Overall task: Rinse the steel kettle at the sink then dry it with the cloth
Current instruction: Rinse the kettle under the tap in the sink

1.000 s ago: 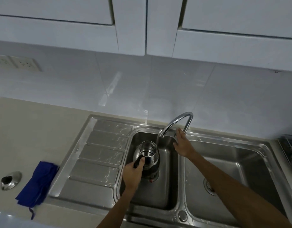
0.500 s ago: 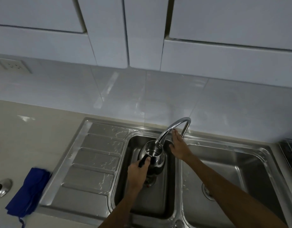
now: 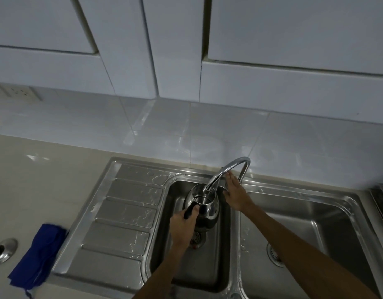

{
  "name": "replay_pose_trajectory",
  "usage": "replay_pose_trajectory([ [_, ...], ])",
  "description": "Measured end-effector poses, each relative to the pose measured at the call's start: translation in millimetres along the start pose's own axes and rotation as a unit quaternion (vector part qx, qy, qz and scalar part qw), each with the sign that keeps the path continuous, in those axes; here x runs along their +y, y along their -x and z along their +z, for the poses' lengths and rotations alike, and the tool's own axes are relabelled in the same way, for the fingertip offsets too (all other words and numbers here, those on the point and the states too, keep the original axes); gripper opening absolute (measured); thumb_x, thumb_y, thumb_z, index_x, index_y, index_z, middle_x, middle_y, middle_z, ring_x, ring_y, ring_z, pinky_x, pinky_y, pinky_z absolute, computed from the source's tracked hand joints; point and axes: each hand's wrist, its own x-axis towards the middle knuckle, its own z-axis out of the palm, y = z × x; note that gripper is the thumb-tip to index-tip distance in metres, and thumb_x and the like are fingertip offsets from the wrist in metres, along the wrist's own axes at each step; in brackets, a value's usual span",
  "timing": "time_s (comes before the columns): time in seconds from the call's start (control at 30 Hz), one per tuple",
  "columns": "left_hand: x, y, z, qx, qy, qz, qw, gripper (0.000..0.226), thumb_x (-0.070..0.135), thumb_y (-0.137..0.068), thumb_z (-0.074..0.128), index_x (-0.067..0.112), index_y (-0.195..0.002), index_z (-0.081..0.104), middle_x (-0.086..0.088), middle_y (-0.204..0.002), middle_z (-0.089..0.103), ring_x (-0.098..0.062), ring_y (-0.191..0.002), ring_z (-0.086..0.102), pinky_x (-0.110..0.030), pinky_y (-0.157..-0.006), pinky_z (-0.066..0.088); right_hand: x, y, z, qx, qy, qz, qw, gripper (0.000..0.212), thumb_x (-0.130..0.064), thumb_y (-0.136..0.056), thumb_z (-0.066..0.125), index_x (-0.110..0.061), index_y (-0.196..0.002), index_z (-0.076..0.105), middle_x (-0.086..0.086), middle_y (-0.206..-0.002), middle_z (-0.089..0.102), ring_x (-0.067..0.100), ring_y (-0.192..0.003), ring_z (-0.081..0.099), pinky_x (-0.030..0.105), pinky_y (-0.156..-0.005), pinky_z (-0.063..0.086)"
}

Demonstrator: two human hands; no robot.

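The steel kettle (image 3: 205,205) hangs upright in the left sink basin (image 3: 212,268), its open mouth right under the spout of the curved tap (image 3: 227,169). My left hand (image 3: 183,226) is shut on the kettle's black handle. My right hand (image 3: 234,194) rests flat by the tap's base, fingers extended, holding nothing. The blue cloth (image 3: 38,254) lies crumpled on the counter left of the drainboard. Whether water is running I cannot tell.
A wet ribbed drainboard (image 3: 121,214) lies between cloth and basin. The right basin (image 3: 304,231) has a drain strainer. A round steel kettle lid (image 3: 3,250) sits at the counter's left edge. A dish rack (image 3: 382,199) shows at far right. Wall cabinets hang overhead.
The kettle has moved up and right until its mouth sits under the spout. My right hand stays at the tap. The camera has tilted a little.
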Motion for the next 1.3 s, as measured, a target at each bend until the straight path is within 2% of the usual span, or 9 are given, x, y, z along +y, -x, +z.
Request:
replay_pose_trajectory([
  [0.13, 0.7, -1.8, 0.6, 0.006, -0.004, 0.004, 1.000, 0.041, 0.037, -0.088, 0.073, 0.020, -0.052, 0.062, 0.006, -0.045, 0.058, -0.002, -0.044, 0.056, -0.020, -0.050, 0.044, 0.4, -0.1, 0.4, 0.003, 0.000, 0.002, 1.000, 0.075, -0.016, -0.101, 0.049, -0.006, -0.158, 0.000, 0.012, -0.166, -0.004, 0.029, -0.154, 0.000, 0.046, -0.123, 0.018],
  [0.3, -1.4, -2.5, -0.2, -0.001, 0.002, 0.010, 1.000, 0.038, 0.036, -0.089, 0.072, 0.014, -0.058, 0.068, -0.007, -0.055, 0.067, -0.017, -0.052, 0.067, -0.025, -0.054, 0.053, 1.0, -1.0, 1.3, 0.002, 0.007, 0.005, 1.000, 0.075, -0.018, -0.102, 0.048, -0.007, -0.158, 0.000, 0.011, -0.166, -0.004, 0.029, -0.154, 0.000, 0.045, -0.124, 0.017],
  [0.4, -1.7, -3.0, 0.0, -0.002, 0.008, 0.007, 1.000, 0.037, 0.036, -0.088, 0.072, 0.016, -0.057, 0.067, 0.001, -0.051, 0.065, -0.006, -0.049, 0.064, -0.017, -0.050, 0.048, 1.6, -2.2, 1.1, -0.002, 0.015, 0.009, 1.000, 0.074, -0.018, -0.102, 0.047, -0.007, -0.158, -0.001, 0.012, -0.166, -0.005, 0.032, -0.153, 0.001, 0.046, -0.123, 0.017],
  [0.57, -3.7, -4.5, 0.6, -0.001, 0.014, 0.002, 1.000, 0.037, 0.038, -0.087, 0.073, 0.017, -0.058, 0.068, -0.002, -0.054, 0.068, -0.011, -0.051, 0.066, -0.019, -0.050, 0.049, 2.8, -3.1, 0.7, -0.006, 0.030, 0.014, 0.999, 0.075, -0.020, -0.102, 0.047, -0.008, -0.158, -0.001, 0.011, -0.166, -0.005, 0.033, -0.153, 0.002, 0.048, -0.123, 0.019],
  [0.7, -2.3, -4.5, 1.3, -0.003, 0.016, 0.001, 1.000, 0.038, 0.038, -0.087, 0.073, 0.021, -0.054, 0.065, 0.004, -0.050, 0.065, -0.004, -0.046, 0.062, -0.014, -0.047, 0.046, 4.3, -3.6, 0.3, -0.004, 0.031, 0.012, 0.999, 0.075, -0.020, -0.102, 0.047, -0.008, -0.158, 0.000, 0.010, -0.166, -0.004, 0.034, -0.153, 0.003, 0.049, -0.122, 0.020],
  [0.93, -5.0, -5.3, 0.1, -0.009, 0.023, -0.007, 1.000, 0.044, 0.046, -0.085, 0.071, 0.013, -0.056, 0.064, -0.002, -0.050, 0.060, -0.010, -0.046, 0.058, -0.028, -0.050, 0.049, 5.1, -5.3, -0.6, -0.013, 0.045, 0.017, 0.999, 0.074, -0.021, -0.102, 0.046, -0.010, -0.158, -0.001, 0.009, -0.166, -0.004, 0.034, -0.153, 0.003, 0.049, -0.122, 0.020],
  [1.07, -6.4, -6.3, -0.8, -0.008, 0.022, 0.003, 1.000, 0.051, 0.059, -0.079, 0.068, 0.012, -0.061, 0.068, -0.012, -0.059, 0.067, -0.028, -0.058, 0.068, -0.042, -0.061, 0.057, 5.6, -5.7, -1.4, -0.020, 0.054, 0.018, 0.998, 0.075, -0.021, -0.102, 0.046, -0.009, -0.158, -0.001, 0.010, -0.166, -0.004, 0.035, -0.153, 0.003, 0.049, -0.122, 0.020],
  [1.13, -5.6, -6.3, -0.7, -0.003, 0.023, 0.010, 1.000, 0.052, 0.067, -0.073, 0.064, 0.017, -0.059, 0.069, -0.008, -0.056, 0.066, -0.021, -0.055, 0.066, -0.038, -0.058, 0.055, 6.2, -6.4, -2.0, -0.023, 0.059, 0.019, 0.998, 0.075, -0.021, -0.102, 0.046, -0.009, -0.158, -0.002, 0.010, -0.166, -0.004, 0.034, -0.153, 0.004, 0.048, -0.122, 0.020],
  [1.3, -5.4, -6.1, -1.2, 0.002, 0.022, 0.022, 1.000, 0.045, 0.071, -0.072, 0.062, 0.028, -0.061, 0.070, 0.001, -0.052, 0.065, -0.010, -0.050, 0.063, -0.030, -0.055, 0.053, 5.2, -7.0, -3.5, -0.032, 0.054, 0.023, 0.998, 0.074, -0.021, -0.103, 0.045, -0.010, -0.158, -0.003, 0.010, -0.166, -0.004, 0.034, -0.153, 0.003, 0.048, -0.122, 0.019],
])
